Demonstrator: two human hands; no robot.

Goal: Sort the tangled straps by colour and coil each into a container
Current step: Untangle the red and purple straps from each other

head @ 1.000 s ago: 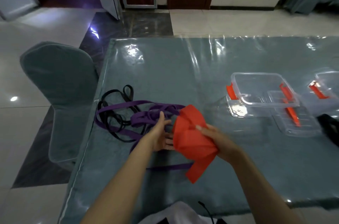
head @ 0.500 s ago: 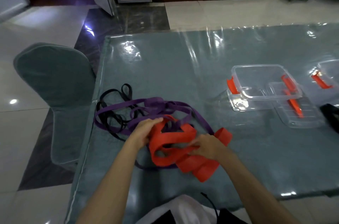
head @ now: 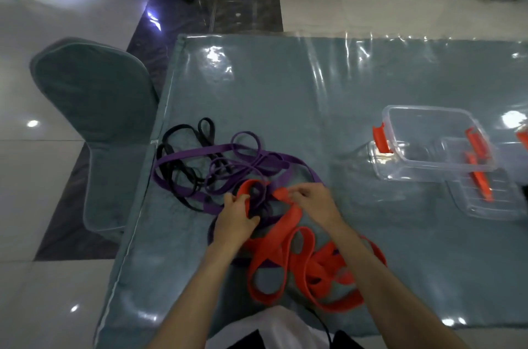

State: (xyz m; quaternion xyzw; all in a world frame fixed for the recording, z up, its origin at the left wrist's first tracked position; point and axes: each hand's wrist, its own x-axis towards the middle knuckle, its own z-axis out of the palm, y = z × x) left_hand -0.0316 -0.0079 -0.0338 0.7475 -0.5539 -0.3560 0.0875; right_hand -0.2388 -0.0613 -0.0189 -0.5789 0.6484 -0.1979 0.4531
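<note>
Red strap [head: 288, 257] sprawled in loose loops at near table [head: 285, 85] edge, far end tangled with purple strap [head: 228, 148]; black strap [head: 177, 160] further left. Left hand [head: 235, 223] pinches a red loop; right hand [head: 313, 200] pinches the red end. Clear container [head: 431, 143] right, well apart

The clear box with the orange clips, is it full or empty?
Empty. Through the clear box only the table shows, with no strap inside. The red strap lies on the table by the hands.
</note>
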